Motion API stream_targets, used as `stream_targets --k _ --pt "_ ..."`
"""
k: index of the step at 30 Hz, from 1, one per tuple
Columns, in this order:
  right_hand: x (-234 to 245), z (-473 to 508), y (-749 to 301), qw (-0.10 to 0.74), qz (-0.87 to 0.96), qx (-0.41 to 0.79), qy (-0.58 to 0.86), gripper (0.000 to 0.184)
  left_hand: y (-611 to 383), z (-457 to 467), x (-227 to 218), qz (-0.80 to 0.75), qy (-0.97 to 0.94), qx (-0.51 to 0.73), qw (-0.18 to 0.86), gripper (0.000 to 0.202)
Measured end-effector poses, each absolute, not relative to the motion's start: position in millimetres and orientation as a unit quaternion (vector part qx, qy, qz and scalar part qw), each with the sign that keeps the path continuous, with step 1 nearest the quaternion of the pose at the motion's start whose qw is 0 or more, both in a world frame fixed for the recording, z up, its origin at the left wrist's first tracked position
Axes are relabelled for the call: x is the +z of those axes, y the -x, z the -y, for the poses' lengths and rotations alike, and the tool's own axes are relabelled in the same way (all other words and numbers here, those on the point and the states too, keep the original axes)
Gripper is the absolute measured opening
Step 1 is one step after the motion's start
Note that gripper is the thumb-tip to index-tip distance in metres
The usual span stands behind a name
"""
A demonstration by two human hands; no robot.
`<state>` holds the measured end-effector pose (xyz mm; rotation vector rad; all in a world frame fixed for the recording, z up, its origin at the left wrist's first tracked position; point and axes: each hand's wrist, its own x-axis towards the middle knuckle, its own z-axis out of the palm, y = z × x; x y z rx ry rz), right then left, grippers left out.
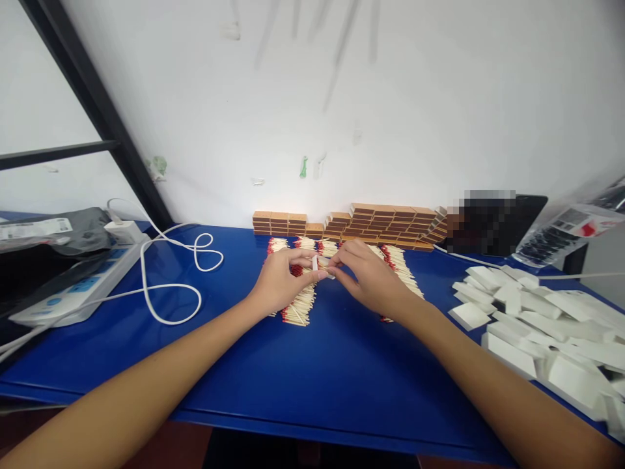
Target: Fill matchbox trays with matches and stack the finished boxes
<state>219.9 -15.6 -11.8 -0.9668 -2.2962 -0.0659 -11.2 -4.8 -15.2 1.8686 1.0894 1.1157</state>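
Note:
Between the fingers and thumb of my left hand is a small white matchbox tray, held just above the table. My right hand closes its fingertips on the other end of the tray, where a few pale matchsticks seem to show; the fingers partly hide them. Under and beside my left hand lies a row of red-tipped matches. Another row of matches runs beyond my right hand, and further rows between are partly covered by the hands.
Stacked matchboxes line the wall behind the matches. White empty trays are heaped at the right, near a plastic bottle and a dark screen. A power strip and looping white cable lie left on the blue table.

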Motion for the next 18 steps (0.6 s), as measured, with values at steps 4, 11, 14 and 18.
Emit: stream_targets --k 4,11,14,18 --pt "-13 16 -218 0.328 0.865 -0.017 0.379 0.012 10 6 -16 -0.413 -0.718 0.432 0.357 0.041" --pt "-13 10 -220 0.371 0.842 -0.015 0.391 0.017 10 6 -15 -0.418 -0.712 0.441 0.35 0.042" --pt "-20 -4 -229 0.375 0.821 -0.031 0.428 0.023 14 3 -13 -0.45 -0.696 0.464 0.313 0.039" --pt "-35 -21 -240 0.303 0.84 -0.019 0.449 0.023 18 -1 -9 -0.462 -0.687 0.495 0.266 0.033"
